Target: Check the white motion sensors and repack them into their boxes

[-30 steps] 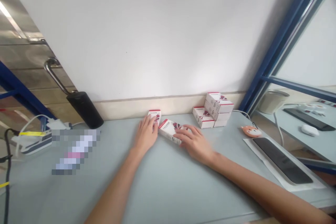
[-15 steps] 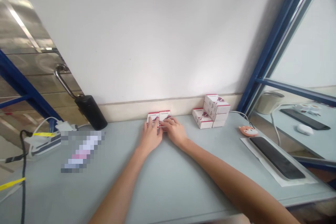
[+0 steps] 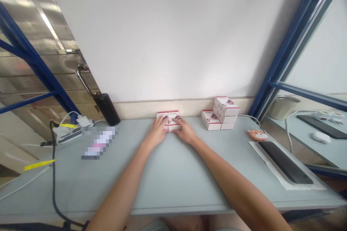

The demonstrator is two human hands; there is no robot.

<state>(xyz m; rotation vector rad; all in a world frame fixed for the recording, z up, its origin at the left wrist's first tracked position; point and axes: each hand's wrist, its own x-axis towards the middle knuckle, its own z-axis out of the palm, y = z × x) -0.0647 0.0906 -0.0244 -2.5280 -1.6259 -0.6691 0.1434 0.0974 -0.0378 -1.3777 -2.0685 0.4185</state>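
Two small white-and-red cardboard boxes lie side by side against the wall's foot, touching along one edge. On the left box rests my left hand, its fingers over the top and left side, hiding part of the lid. My right hand grips the right box, thumb at the front face and fingers along the right side. To the right stands a small stack of similar boxes, with one lower box at its left.
A black cylinder stands at the back left, near a power strip with cables. A pixelated flat item lies on the grey table. At right are an orange animal-faced object and a dark-topped slab on white paper.
My right hand has shifted from the boxes' top and front to the right box's side, uncovering more of it. The camera view has shifted, showing more of the table's front edge.
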